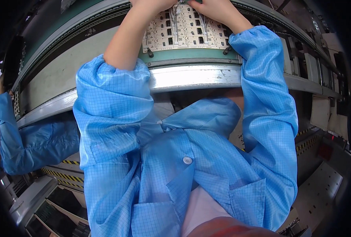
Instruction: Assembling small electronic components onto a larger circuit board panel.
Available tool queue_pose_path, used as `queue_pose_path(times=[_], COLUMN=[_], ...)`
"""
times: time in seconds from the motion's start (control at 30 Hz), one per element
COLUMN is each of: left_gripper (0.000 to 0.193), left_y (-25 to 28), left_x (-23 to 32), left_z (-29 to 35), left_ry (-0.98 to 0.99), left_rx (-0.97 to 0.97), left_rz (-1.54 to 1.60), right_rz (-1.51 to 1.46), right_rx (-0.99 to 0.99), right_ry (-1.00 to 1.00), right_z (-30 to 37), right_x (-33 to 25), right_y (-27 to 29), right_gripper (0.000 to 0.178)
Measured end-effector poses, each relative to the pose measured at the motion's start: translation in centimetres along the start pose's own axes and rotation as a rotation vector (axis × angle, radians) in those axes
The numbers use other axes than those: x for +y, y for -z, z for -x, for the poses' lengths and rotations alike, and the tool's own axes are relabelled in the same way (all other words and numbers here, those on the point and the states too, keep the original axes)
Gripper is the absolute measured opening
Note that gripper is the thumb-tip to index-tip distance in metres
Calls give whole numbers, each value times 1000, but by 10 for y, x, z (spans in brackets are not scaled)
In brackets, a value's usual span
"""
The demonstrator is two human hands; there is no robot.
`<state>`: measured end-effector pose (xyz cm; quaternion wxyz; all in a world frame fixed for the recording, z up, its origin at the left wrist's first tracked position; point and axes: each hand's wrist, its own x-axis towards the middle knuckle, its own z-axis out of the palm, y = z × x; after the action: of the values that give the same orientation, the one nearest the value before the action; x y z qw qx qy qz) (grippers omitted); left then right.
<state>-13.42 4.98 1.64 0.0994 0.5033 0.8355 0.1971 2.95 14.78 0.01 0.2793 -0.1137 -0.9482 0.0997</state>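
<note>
Board: we see a pale panel [183, 29] studded with small dark parts in rows, with thin white wires running down its middle; it lies flat on a green tray [191, 55] on the conveyor, at the top of the view.
Left hand: our left hand [152, 4] sits at the board's upper left edge, mostly cut off by the frame; we cannot tell how far it is open or whether it holds anything.
Right hand: our right hand [217, 8] rests over the board's upper right, fingers curled down near the wires; its grip is hidden, so we cannot tell what it has hold of.
Surface: a metal rail [195, 77] runs along the front, just below the tray.
Neighbour: another person's blue sleeve [29, 142] reaches to the same line at far left, well apart from us.
Risk, wires: we judge that a tug from either hand could pull the thin wires loose or bend them.
Risk, sleeves: our loose cuffs hang near the tray and could snag a tray knob [150, 53] or brush the parts.
Risk, view: both hands work at the frame's edge, so a slip there would be hard to catch.
</note>
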Motion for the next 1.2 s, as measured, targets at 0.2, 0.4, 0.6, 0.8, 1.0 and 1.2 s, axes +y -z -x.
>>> queue_pose_path(times=[0.2,0.4,0.6,0.8,1.0,1.2], left_gripper=[28,24,27,29,21,19], left_y=[12,-20,-6,-3,1,-29], left_x=[-5,-3,-29,-4,14,11], left_z=[20,-8,-26,6,23,12], left_ry=[-269,-287,-223,-294,-370,-400], left_rx=[22,-11,-175,44,72,254], left_rz=[312,168,291,126,166,-124], right_rz=[33,-25,-243,-232,-225,-81], right_rx=[-119,97,-83,-21,-33,-63], right_ry=[10,250,143,71,-418,-376], right_z=[-2,-1,-9,-7,2,3], right_x=[0,6,16,21,21,-5], right_y=[8,15,1,-8,26,21], right_gripper=[15,15,17,17,28,29])
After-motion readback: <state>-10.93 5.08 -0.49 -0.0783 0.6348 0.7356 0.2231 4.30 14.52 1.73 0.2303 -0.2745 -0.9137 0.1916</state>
